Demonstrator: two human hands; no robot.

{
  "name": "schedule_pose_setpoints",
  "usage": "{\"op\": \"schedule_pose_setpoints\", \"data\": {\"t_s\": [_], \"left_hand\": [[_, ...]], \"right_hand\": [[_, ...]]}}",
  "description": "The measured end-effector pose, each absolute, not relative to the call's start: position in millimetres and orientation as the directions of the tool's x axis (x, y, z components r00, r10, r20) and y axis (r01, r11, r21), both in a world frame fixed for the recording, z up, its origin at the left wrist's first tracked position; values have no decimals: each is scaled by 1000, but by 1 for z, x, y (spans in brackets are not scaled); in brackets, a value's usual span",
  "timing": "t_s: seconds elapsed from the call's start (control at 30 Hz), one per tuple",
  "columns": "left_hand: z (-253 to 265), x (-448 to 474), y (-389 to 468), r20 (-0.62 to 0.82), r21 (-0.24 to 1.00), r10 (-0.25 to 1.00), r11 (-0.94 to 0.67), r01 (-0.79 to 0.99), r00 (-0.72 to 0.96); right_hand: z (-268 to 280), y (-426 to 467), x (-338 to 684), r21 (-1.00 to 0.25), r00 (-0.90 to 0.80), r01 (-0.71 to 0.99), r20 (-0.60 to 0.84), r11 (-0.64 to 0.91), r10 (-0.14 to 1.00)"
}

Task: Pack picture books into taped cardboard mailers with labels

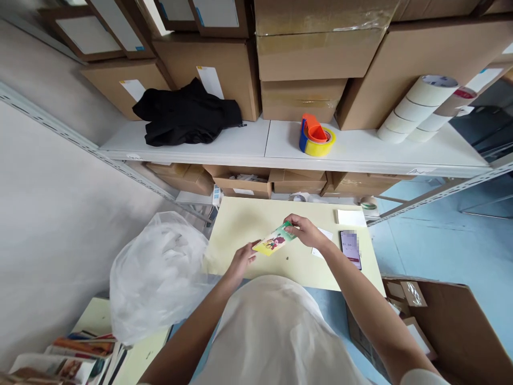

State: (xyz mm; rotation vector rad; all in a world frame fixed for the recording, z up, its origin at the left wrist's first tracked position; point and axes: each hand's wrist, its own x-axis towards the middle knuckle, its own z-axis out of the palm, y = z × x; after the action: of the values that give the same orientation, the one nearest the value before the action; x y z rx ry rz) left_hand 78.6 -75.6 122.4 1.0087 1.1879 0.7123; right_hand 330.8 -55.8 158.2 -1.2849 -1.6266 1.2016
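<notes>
Above the pale yellow table (232,224), a thin yellow-and-green printed card (274,239) with a cartoon picture is held between both hands; it may be a booklet or packet. My left hand (241,260) pinches its lower left end. The fingers of my right hand (301,229) are closed on its upper right end. Partly behind my right wrist, a white paper (318,250) lies on the table. A phone (351,249) with a lit screen lies farther right. On the tabletop below the card is a small dark speck (287,258).
A white stack (351,217) sits at the table's far right corner. Left stands a bulging clear plastic bag (156,272); at lower right, an open cardboard box (444,321). The shelf (276,141) ahead bears a tape dispenser (316,139), black cloth (188,115) and tape rolls (417,109).
</notes>
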Motion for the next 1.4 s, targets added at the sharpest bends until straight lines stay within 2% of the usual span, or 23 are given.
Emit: {"op": "schedule_pose_setpoints", "data": {"t_s": [0.07, 0.2, 0.27, 0.37, 0.43, 0.5, 0.57, 0.73, 0.87, 1.0, 1.2, 1.4], "left_hand": [[133, 72, -68, -343, 938, 904, 343, 45, 256], [143, 71, -64, -249, 953, 905, 166, 254, 345], [141, 76, -67, -265, 945, 911, 181, 272, 316], [137, 79, -73, -311, 946, 916, 275, 169, 252], [136, 78, -76, -347, 938, 911, 332, 102, 225], [136, 74, -79, -385, 923, 899, 380, 65, 207], [134, 70, -80, -417, 908, 885, 415, 53, 210], [125, 69, -79, -426, 903, 879, 428, 39, 213], [120, 67, -73, -349, 937, 914, 334, 104, 207], [116, 61, -69, -301, 949, 925, 266, 169, 232], [106, 52, -68, -317, 946, 923, 290, 147, 220], [92, 33, -60, -350, 934, 913, 324, 149, 210]], "right_hand": [[163, -48, 328, -946, -248, 323, -54, 30, 967], [169, -37, 318, -931, -286, 362, -58, 52, 957], [168, -35, 313, -931, -254, 360, -35, 61, 967], [161, -39, 310, -953, -58, 300, -67, -47, 996], [154, -50, 307, -975, 52, 152, -153, -159, 987], [148, -66, 301, -970, 75, -9, -241, -241, 968], [144, -83, 292, -951, 70, -88, -301, -295, 951], [140, -110, 269, -928, 89, -151, -355, -340, 930], [139, -109, 269, -937, 159, -140, -340, -319, 927], [135, -108, 268, -939, 152, -130, -336, -318, 930], [126, -107, 253, -924, 138, -184, -362, -336, 922], [108, -89, 232, -877, 203, -223, -468, -425, 860]]}}
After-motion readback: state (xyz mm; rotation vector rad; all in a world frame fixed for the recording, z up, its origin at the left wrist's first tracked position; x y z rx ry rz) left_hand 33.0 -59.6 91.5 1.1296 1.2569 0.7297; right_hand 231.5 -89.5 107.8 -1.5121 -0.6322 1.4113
